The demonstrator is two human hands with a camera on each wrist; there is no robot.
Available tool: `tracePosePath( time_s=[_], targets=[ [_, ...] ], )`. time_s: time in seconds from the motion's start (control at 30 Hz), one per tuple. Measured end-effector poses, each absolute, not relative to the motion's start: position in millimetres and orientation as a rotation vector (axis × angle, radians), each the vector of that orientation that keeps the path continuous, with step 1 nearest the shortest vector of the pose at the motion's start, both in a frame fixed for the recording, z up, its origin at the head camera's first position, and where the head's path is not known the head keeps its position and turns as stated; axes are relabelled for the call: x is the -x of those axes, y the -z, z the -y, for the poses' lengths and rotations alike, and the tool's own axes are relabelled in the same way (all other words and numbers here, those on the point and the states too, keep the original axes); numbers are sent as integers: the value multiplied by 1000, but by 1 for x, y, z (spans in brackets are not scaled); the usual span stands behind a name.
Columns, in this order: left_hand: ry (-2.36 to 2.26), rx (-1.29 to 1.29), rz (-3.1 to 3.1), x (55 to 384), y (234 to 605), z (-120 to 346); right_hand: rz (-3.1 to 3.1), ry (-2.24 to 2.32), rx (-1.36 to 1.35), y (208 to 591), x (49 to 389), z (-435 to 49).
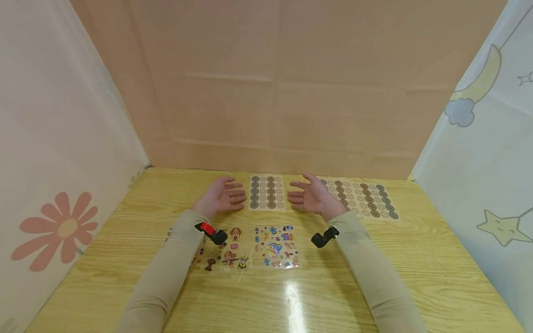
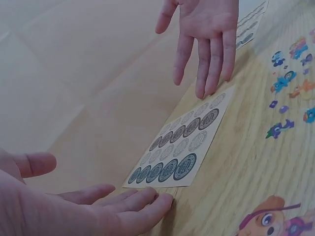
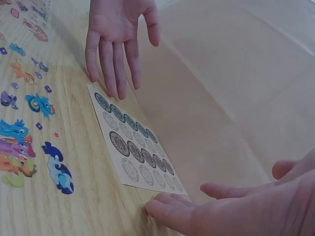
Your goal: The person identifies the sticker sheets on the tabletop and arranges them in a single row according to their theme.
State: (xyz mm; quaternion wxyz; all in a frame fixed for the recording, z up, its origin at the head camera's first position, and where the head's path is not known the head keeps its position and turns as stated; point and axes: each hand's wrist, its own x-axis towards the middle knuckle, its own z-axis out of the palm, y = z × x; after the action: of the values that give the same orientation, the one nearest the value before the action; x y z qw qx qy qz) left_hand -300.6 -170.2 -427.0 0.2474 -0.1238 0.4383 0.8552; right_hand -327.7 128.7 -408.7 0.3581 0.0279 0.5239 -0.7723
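Note:
Both hands hold nothing; their fingers are extended and the palms face inward. In the head view my left hand (image 1: 220, 198) is beside the left edge of a paper sheet (image 1: 267, 193) printed with rows of dark and pale round stickers. On that sheet's other side is my right hand (image 1: 311, 198). Whether fingertips touch the sheet I cannot tell. Nearer me lie a clear sheet of colourful pony stickers (image 1: 276, 247) and a clear sheet of cartoon puppy stickers (image 1: 228, 254), the latter partly covered by the left forearm.
More sheets of round stickers (image 1: 370, 200) lie right of the right hand, partly behind it. A tan backdrop (image 1: 270, 92) rises at the table's far edge. Patterned white panels (image 1: 54, 152) stand at both sides. Light glares on the wooden table (image 1: 233, 305).

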Motion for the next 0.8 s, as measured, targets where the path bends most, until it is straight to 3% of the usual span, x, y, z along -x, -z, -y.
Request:
tracePosePath(
  time_s=[0.8],
  targets=[
    [-2307,386,-1262,298,431,156,-1474,1975,-204,419,333,-122]
  ],
)
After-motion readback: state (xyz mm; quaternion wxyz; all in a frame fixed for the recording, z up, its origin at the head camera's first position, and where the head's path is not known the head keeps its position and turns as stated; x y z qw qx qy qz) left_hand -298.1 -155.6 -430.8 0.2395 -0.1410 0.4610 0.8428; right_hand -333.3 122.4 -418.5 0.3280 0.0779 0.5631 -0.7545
